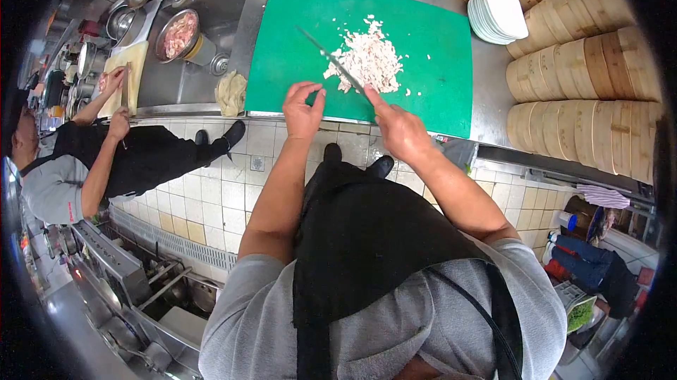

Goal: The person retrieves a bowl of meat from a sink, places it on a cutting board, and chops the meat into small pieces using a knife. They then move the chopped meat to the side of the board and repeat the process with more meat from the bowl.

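Note:
My right hand (402, 130) is wrapped round the handle of a knife (342, 68). The blade slants up and to the left, edge-on to me, over the left part of a pile of chopped pale food (371, 56), perhaps meat. Beneath the pile is a green cutting board (289, 27). At the board's near edge, left of the pile, my left hand (303, 108) has bent fingers with the thumb apart from them, and nothing shows in it. Small loose bits lie around the pile.
Bamboo steamers (564, 73) and stacked white plates (493, 17) stand on the right. Left of the board are a crumpled cloth (231, 93) and a sink with a bowl of raw meat (178, 36). Farther left, a co-worker (63, 175) holds a knife at another board.

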`<move>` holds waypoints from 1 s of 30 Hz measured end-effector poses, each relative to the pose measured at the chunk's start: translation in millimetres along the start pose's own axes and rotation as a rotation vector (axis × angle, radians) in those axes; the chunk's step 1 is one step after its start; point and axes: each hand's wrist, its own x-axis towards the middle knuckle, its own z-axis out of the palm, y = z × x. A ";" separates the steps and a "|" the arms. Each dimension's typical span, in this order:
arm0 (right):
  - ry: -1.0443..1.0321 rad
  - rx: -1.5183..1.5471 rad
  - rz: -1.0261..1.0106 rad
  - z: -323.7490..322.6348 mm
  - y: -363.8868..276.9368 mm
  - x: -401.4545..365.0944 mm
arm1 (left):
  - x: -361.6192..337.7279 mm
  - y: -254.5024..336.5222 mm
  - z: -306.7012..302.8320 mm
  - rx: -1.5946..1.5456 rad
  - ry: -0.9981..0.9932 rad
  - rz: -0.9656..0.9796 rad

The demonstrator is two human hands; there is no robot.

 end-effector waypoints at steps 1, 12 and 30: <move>0.005 0.000 0.006 3.3 1.3 1.3 | -0.6 -1.4 -2.3 -0.030 0.001 -0.032; -0.078 0.023 0.114 1.2 -5.2 -5.6 | 15.4 -17.0 -38.9 0.019 -0.202 0.011; 0.195 -0.224 0.802 -18.7 41.4 -79.6 | 38.6 74.7 73.7 0.563 -0.803 0.322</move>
